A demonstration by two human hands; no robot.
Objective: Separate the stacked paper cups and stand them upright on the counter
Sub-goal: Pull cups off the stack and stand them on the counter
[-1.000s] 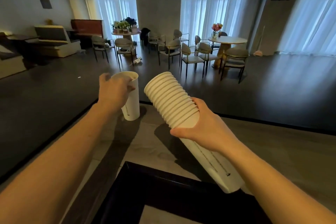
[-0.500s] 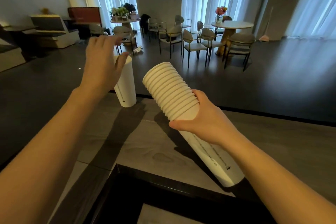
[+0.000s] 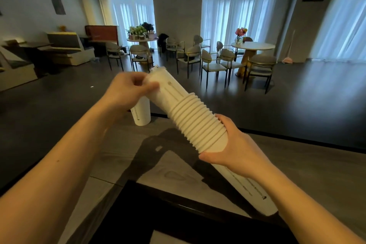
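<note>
A stack of white paper cups (image 3: 198,125) lies tilted above the grey counter (image 3: 309,166), its ribbed rims pointing up and to the left. My right hand (image 3: 235,154) grips the stack just below the rims. One cup (image 3: 174,89) sticks most of its length out of the stack's open end. My left hand (image 3: 126,91) pinches this cup near its far end, and the hand is motion-blurred. A single white cup (image 3: 141,115) stands upright at the counter's far edge, partly hidden behind my left hand.
A black rimmed tray or box (image 3: 178,214) sits at the counter's near edge below my arms. Beyond the counter's far edge lies a dark floor with chairs (image 3: 212,65) and round tables (image 3: 252,46).
My left hand let go of the standing cup, moved right to the stack and took hold of the top cup. That cup now sticks far out of the stack.
</note>
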